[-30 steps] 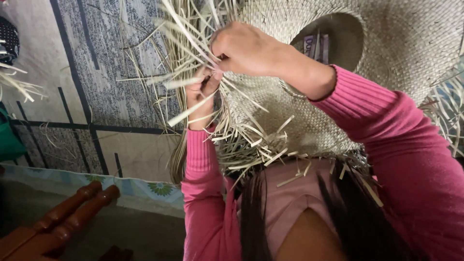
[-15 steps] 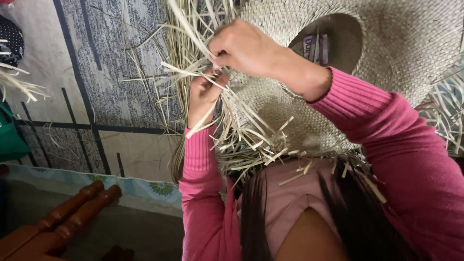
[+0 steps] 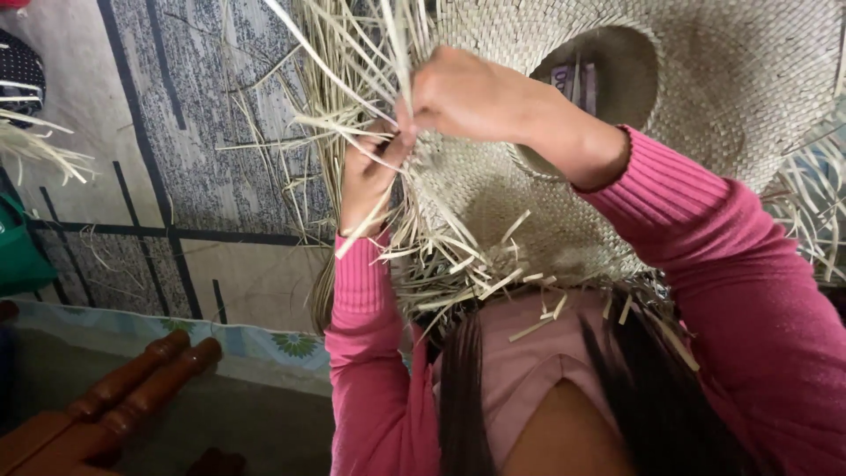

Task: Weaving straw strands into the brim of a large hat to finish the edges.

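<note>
Head view: half-woven straw hat (image 3: 705, 106) held up over the lap, unfinished brim edge facing left, loose straw strands (image 3: 352, 79) fanning up and left off that edge. Open room only left of the hat, over the patterned grey floor mat (image 3: 203, 159); the right side is filled by the hat brim and the pink sleeve (image 3: 705, 256).

Left hand (image 3: 366, 181) at the brim edge, grip narrow, pinched on a few strands. Right hand (image 3: 463, 92) just above it and touching, grip closed on the same strands. Cut stub ends (image 3: 493, 282) bristle below the hat and crowd the left wrist.

Well left of the hat: green object (image 3: 18, 256), another straw bundle (image 3: 40, 150). Below-left: turned wooden furniture legs (image 3: 132, 388), floral cloth edge (image 3: 220, 339).

Hat weave is tight and matte, the crown a round hollow; strands are flat, pale, stiff.
</note>
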